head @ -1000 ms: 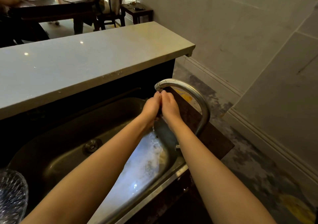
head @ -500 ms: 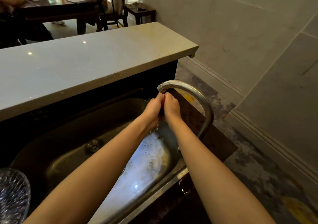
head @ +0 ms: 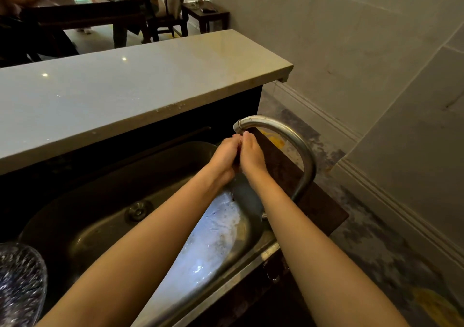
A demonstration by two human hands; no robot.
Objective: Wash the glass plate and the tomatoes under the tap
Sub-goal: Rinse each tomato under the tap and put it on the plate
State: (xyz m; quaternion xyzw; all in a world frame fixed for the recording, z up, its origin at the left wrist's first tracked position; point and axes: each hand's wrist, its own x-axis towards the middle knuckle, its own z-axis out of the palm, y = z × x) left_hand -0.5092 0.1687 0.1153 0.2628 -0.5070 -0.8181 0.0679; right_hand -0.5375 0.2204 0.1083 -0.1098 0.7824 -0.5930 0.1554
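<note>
The clear, ribbed glass plate [head: 20,284] is seen at the near left, by the left end of the stainless steel sink [head: 82,226], well apart from the hands. Water is spread over the basin's right end. Farther on, the left hand [head: 224,157] and right hand [head: 252,154] are cupped together just under the curved steel tap [head: 296,140], closed round a small red tomato [head: 240,142], shown only as a sliver. The pale stone surface [head: 125,93] lies beyond.
</note>
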